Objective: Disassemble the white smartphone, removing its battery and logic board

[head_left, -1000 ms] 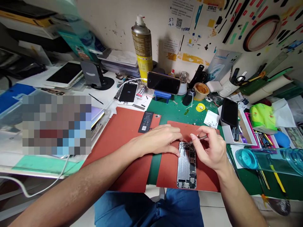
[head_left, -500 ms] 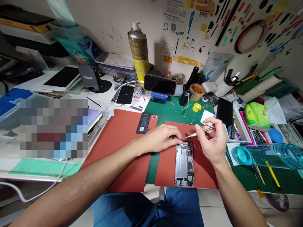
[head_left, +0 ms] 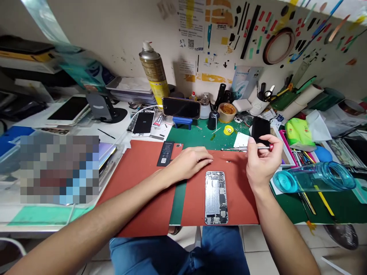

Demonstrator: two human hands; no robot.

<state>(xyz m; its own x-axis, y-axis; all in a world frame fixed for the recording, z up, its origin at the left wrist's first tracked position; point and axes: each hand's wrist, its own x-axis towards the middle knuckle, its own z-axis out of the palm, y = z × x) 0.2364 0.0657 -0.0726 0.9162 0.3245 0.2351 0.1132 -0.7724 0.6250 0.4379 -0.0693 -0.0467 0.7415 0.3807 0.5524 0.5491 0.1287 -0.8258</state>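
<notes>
My right hand grips a thin metal screwdriver with a red end cap, held almost level and pointing left over the mat. Its tip is apart from the phone. On the reddish-brown mat lies an opened phone body, inner parts facing up, below and between my hands. My left hand rests beyond the phone's upper left, fingers lying loosely along the mat with nothing visible in them. A black phone battery lies left of that hand. One tiny part sits on the mat above the phone.
A phone on a blue stand stands at the back, beside a tall spray can. To the right, a teal bottle lies on its side near a tool tray. A yellow cap sits on the green mat.
My right hand has drawn the screwdriver away from the phone's top edge, up and to the right. My left hand has moved off that edge and its fingers have loosened. The view has shifted.
</notes>
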